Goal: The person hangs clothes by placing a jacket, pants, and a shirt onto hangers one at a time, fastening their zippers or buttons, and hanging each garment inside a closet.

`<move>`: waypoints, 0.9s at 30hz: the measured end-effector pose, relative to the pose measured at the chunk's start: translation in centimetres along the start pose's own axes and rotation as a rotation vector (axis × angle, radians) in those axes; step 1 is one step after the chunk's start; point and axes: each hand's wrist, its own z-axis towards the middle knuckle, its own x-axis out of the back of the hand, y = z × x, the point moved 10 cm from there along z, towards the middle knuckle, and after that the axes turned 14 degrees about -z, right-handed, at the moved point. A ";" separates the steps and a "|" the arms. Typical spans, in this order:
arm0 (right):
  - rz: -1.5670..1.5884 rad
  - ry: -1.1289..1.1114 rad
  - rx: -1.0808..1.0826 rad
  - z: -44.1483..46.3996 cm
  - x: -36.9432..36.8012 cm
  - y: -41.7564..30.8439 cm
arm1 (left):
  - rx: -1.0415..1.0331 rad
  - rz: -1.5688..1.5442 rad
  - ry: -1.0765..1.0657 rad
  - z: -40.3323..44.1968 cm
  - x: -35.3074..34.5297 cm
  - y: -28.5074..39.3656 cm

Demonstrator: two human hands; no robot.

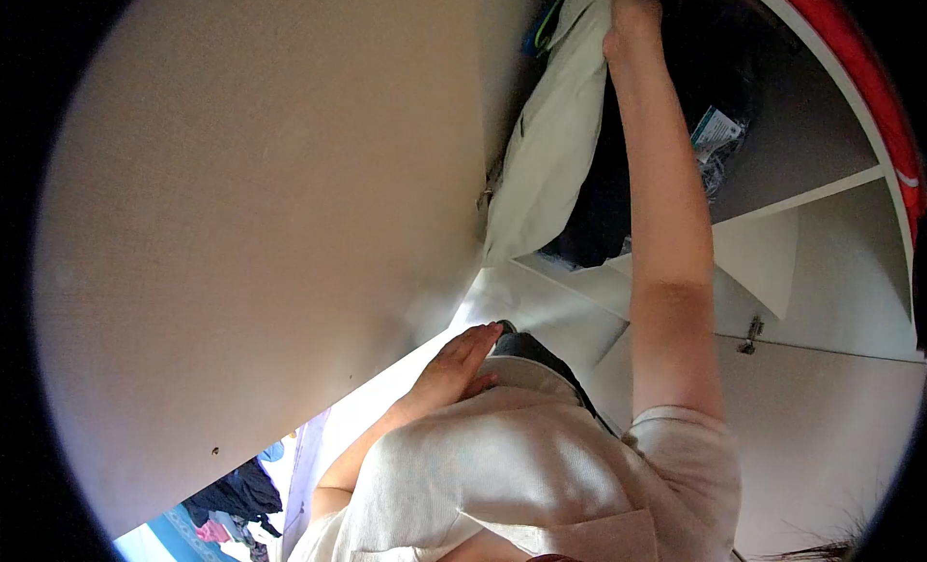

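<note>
My right hand (pixel 634 21) is raised at the top edge of the view, its fingers curled and partly cut off. It closes on the upper part of a pale cream garment (pixel 550 147), which hangs lengthwise inside a cupboard. Dark clothing (pixel 603 210) hangs right behind it, partly covered by my forearm. Lower down, my left hand (pixel 462 369) rests against my waist by the dark trousers (pixel 531 348), fingers stretched out and holding nothing.
A large beige cupboard door (pixel 261 224) fills the left side. On the right are a shelf edge (pixel 801 200), a plastic-wrapped item with a label (pixel 716 132), a metal hinge (pixel 750 335) and red fabric (pixel 874 50). A pile of clothes (pixel 241 494) shows at lower left.
</note>
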 end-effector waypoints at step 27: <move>-0.969 0.167 1.082 3.1 -2.6 6.9 | -0.149 0.008 -0.099 1.0 -2.3 1.1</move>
